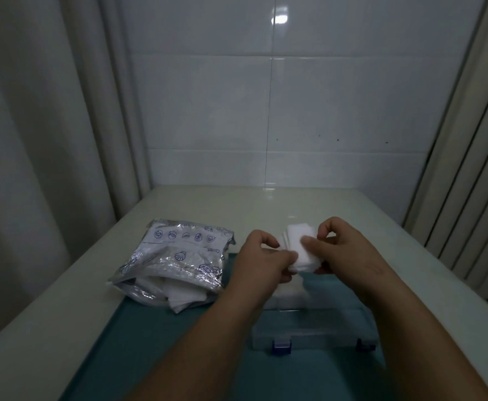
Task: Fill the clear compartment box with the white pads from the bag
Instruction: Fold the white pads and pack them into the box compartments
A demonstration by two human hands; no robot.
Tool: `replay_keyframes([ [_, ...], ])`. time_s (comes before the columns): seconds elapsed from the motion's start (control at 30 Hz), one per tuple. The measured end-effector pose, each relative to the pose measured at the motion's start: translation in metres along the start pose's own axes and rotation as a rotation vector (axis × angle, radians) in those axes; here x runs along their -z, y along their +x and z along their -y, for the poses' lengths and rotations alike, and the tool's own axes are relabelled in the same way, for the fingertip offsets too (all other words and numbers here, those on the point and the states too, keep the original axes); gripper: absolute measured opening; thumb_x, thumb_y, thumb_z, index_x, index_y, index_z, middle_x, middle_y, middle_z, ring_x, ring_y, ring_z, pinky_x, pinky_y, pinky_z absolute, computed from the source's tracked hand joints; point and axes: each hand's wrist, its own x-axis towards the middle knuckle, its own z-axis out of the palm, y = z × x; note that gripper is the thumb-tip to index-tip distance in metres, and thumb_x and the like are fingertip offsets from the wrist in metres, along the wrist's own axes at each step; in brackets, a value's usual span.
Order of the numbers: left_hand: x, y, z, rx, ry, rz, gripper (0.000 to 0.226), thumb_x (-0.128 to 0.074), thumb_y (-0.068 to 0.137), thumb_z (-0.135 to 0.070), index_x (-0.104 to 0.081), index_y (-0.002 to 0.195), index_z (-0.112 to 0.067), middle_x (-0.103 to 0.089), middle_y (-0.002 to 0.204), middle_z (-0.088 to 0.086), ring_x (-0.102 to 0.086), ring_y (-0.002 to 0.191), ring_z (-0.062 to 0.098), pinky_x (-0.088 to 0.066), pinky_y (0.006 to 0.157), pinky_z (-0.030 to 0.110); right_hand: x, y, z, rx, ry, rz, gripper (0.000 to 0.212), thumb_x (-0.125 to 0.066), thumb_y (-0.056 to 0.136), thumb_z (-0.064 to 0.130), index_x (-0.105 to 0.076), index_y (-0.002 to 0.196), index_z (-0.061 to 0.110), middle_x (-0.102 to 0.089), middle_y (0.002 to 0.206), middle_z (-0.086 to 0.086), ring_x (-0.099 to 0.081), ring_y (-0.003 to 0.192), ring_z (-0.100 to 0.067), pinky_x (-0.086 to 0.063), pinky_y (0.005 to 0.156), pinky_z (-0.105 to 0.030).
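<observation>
A small stack of white pads (pixel 296 241) is held above the clear compartment box (pixel 318 328). My left hand (pixel 261 260) pinches the stack's near left edge and my right hand (pixel 341 247) pinches its right side, thumb on top. The box lies on a teal mat (pixel 156 342), with blue latches at its near edge; white pads (pixel 287 293) fill a far compartment, partly hidden by my arms. The silver foil bag (pixel 176 261) lies to the left, its open mouth facing me with white pads (pixel 179 296) spilling out.
The mat sits on a pale glossy tabletop (pixel 266 206) against a white tiled wall. Curtains hang on both sides, close to the table's left and right edges.
</observation>
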Motion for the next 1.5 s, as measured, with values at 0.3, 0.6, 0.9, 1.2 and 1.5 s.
replay_keyframes([
  [0.3,-0.027,0.021,0.003,-0.13,0.387,0.007,0.024,-0.072,0.075,-0.024,-0.049,0.079,-0.028,-0.066,0.081,0.006,-0.067,0.075,0.027,-0.058,0.071,0.045,0.021,0.006,-0.013,-0.005,-0.311,-0.002,0.018,-0.065,0.089,0.031,-0.058,0.085,0.015,-0.071,0.082,-0.006,-0.067,0.076,-0.027,-0.058,0.076,-0.047],
  [0.6,-0.038,0.026,0.011,-0.126,0.779,0.132,0.012,-0.059,0.091,-0.022,-0.055,0.081,-0.025,-0.064,0.092,0.0,-0.062,0.084,0.019,-0.051,0.076,0.034,0.02,0.014,-0.026,-0.096,-0.535,0.137,0.008,-0.057,0.093,0.022,-0.058,0.086,0.022,-0.061,0.086,0.0,-0.058,0.074,-0.016,-0.053,0.075,-0.033],
  [0.9,-0.036,0.023,0.017,-0.194,1.015,0.065,0.004,-0.063,0.089,-0.028,-0.063,0.093,-0.026,-0.061,0.096,-0.004,-0.049,0.083,0.012,-0.039,0.072,0.027,0.008,0.015,-0.024,-0.124,-0.713,0.192,0.013,-0.059,0.091,0.023,-0.068,0.1,0.02,-0.066,0.106,-0.004,-0.061,0.093,-0.019,-0.053,0.088,-0.035],
  [1.2,-0.035,0.026,0.015,-0.104,1.122,0.232,0.029,-0.069,0.085,-0.037,-0.074,0.109,-0.022,-0.067,0.113,0.004,-0.061,0.101,0.021,-0.044,0.082,0.027,0.006,0.023,-0.023,-0.283,-0.781,0.197,0.025,-0.067,0.084,0.026,-0.073,0.107,0.019,-0.069,0.106,-0.007,-0.065,0.091,-0.02,-0.055,0.087,-0.034],
  [1.5,-0.033,0.027,0.016,-0.117,1.117,0.274,0.034,-0.068,0.086,-0.036,-0.071,0.112,-0.015,-0.065,0.116,0.008,-0.059,0.104,0.022,-0.045,0.088,0.03,0.008,0.028,-0.022,-0.328,-0.849,0.327,0.043,-0.068,0.086,0.016,-0.063,0.128,0.02,-0.061,0.125,-0.009,-0.062,0.108,-0.022,-0.05,0.098,-0.034],
])
